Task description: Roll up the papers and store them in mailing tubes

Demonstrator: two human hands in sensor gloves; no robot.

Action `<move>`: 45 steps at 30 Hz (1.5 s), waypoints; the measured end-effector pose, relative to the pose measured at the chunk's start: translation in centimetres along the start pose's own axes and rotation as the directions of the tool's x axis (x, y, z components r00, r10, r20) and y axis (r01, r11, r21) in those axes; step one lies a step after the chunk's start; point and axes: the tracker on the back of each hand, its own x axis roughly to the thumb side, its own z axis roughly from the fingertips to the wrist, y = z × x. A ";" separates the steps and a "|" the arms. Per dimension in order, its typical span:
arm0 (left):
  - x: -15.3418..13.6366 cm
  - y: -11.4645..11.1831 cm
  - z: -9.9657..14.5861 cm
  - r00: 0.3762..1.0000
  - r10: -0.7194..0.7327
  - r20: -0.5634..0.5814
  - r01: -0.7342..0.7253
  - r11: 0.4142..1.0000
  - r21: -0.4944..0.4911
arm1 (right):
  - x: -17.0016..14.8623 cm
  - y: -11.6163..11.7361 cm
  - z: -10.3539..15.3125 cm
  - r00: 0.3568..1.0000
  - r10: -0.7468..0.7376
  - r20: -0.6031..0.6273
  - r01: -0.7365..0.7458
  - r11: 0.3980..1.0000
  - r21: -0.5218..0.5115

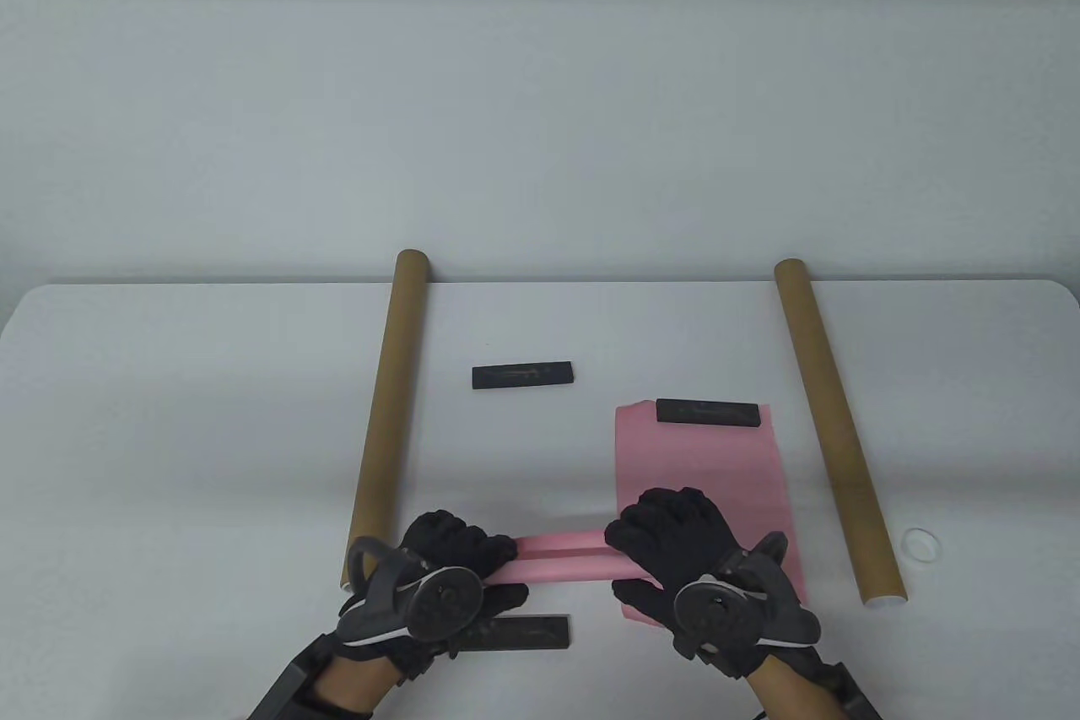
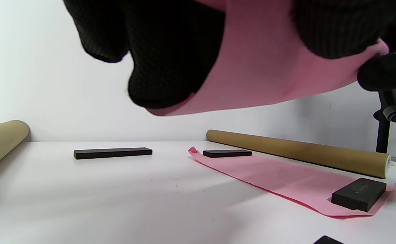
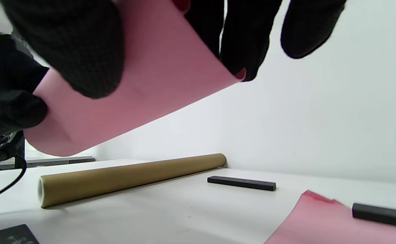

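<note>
- Near the front edge of the worktop [image 1: 169, 416], both gloved hands hold a rolled pink paper [image 1: 561, 553] up off the surface, lying left to right between them.
- Left hand [image 1: 439, 576] has its grip wrapped around the left end of the roll; in the left wrist view the fingers [image 2: 164, 57] curl over the pink sheet from above.
- Right hand [image 1: 688, 560] grasps the right end the same way, fingers [image 3: 72, 51] pressed on the curved paper in the right wrist view.
- Second pink sheet [image 1: 696, 467] lies flat on the right side, pinned at its far edge by a black bar weight [image 1: 709, 413]. The left wrist view shows another black block [image 2: 358, 194] sitting on its near end.
- Two more black bars: one alone further back in the middle [image 1: 522, 375], one near the front edge [image 1: 523, 632] partly under the left hand.
- Left mailing tube [image 1: 388, 416] lies running near to far, just left of the left hand.
- Right mailing tube [image 1: 835, 433] lies the same way on the right, just beside the flat sheet, its open end facing the near side.
- Small clear ring-looking thing [image 1: 921, 543] sits right of that tube; can't tell what it is.
</note>
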 end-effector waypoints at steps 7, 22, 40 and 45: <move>0.4 0.1 0.2 0.999 -0.036 0.004 0.035 0.999 0.023 | -0.3 0.3 -0.2 0.999 -0.051 -0.011 0.051 0.997 0.057; 0.7 0.4 0.3 0.998 -0.066 0.017 0.065 0.997 0.037 | -0.3 0.2 -0.1 0.998 -0.058 -0.006 0.059 0.997 0.041; 0.7 0.4 0.3 0.999 -0.042 0.026 0.041 0.999 0.025 | -0.2 -0.1 -0.1 0.996 -0.089 0.011 0.089 0.995 0.053; 0.4 0.2 0.1 1.000 -0.023 0.004 0.023 1.000 0.009 | 0.2 -0.2 0.0 1.000 -0.004 0.021 0.003 1.000 0.008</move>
